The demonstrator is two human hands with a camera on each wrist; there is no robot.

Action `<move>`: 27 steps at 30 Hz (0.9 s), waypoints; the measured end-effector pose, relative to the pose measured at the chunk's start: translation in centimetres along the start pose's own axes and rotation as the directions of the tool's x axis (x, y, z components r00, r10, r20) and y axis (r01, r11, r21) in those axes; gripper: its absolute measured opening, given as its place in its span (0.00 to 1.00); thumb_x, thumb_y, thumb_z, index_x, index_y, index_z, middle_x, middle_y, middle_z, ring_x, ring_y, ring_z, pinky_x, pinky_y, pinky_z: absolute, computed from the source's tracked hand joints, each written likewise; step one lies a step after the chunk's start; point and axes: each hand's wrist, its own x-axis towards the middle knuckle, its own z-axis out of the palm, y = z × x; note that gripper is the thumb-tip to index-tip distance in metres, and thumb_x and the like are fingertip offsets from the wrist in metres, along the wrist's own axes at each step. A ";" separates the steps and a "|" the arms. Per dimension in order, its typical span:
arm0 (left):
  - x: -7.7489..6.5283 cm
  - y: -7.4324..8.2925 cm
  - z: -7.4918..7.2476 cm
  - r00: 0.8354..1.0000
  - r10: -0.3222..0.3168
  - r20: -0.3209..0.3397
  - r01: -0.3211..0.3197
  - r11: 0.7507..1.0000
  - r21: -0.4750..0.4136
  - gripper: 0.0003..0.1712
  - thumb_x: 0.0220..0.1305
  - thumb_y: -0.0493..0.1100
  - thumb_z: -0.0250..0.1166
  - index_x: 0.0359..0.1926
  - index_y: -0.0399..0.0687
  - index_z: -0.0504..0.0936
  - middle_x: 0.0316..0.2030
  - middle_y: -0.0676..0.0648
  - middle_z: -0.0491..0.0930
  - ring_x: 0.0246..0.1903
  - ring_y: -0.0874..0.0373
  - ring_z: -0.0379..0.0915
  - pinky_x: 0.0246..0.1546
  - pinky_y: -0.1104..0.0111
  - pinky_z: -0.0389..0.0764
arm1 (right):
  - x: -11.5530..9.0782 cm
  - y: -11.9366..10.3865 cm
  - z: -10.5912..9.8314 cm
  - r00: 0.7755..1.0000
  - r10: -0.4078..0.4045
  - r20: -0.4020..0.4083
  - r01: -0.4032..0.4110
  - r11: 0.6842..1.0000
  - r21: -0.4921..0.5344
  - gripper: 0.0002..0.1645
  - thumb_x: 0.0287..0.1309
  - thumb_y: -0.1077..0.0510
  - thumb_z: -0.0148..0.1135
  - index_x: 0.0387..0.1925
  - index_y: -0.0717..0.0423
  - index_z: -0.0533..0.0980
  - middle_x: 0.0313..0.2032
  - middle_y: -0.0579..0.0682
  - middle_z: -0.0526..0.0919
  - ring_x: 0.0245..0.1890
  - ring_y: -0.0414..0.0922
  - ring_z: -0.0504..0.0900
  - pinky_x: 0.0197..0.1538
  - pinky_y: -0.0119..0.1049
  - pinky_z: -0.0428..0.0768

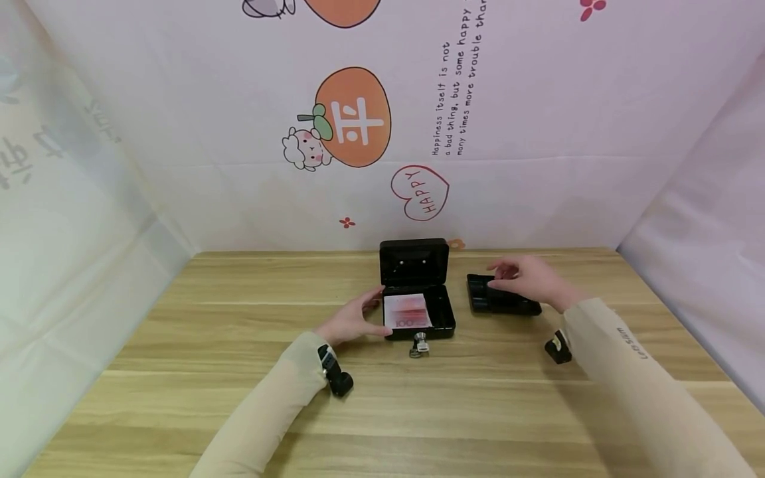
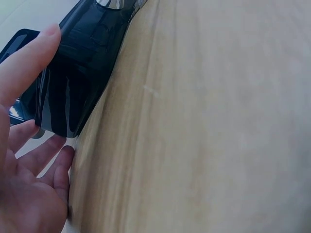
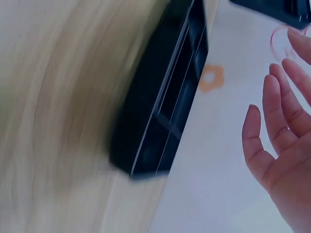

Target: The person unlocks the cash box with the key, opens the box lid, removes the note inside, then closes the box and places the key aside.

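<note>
A black cash box (image 1: 445, 333) stands on the table with its lid (image 1: 414, 259) raised. Pinkish-red banknotes (image 1: 408, 311) lie in its left part. Keys (image 1: 420, 344) hang at the lock on the front. My left hand (image 1: 355, 321) holds the box's left end; in the left wrist view the thumb is on the box's front side (image 2: 92, 43) and the fingers reach around the end. To the right of the box lies a black compartment tray (image 1: 480, 300). Over it hovers my right hand (image 1: 532, 279), fingers loosely bent, apart from the tray and holding nothing in the right wrist view.
The wood-grain table (image 1: 418, 425) ends at a white printed cloth (image 1: 251, 199) close behind the box and tray. More white cloth hangs at both sides. Each wrist wears a small black camera, the left one (image 1: 337, 378) near the table surface.
</note>
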 end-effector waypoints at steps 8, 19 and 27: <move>0.1 -0.2 0.0 1.000 0.007 0.006 -0.006 1.000 -0.011 0.55 0.51 0.44 0.74 0.74 0.50 0.50 0.69 0.39 0.60 0.67 0.46 0.57 0.67 0.54 0.59 | 1.3 -3.4 1.6 0.998 0.057 0.041 -0.064 0.978 0.200 0.26 0.60 0.54 0.63 0.56 0.64 0.73 0.39 0.54 0.81 0.36 0.44 0.79 0.40 0.40 0.80; 0.0 0.2 0.1 1.000 0.004 -0.007 -0.004 1.000 -0.009 0.54 0.51 0.44 0.74 0.74 0.49 0.52 0.69 0.39 0.60 0.68 0.46 0.57 0.68 0.55 0.58 | 2.9 -5.9 2.9 0.981 0.131 0.145 -0.174 0.925 0.338 0.32 0.60 0.53 0.62 0.62 0.62 0.67 0.44 0.59 0.76 0.43 0.55 0.80 0.46 0.48 0.82; 0.0 0.2 0.0 1.000 0.008 -0.005 -0.008 1.000 -0.009 0.54 0.51 0.44 0.73 0.74 0.48 0.51 0.70 0.40 0.58 0.68 0.46 0.55 0.68 0.56 0.57 | 4.1 -7.5 4.7 0.966 0.165 0.197 -0.222 0.924 0.311 0.31 0.59 0.57 0.63 0.60 0.66 0.67 0.41 0.61 0.78 0.38 0.48 0.82 0.45 0.46 0.82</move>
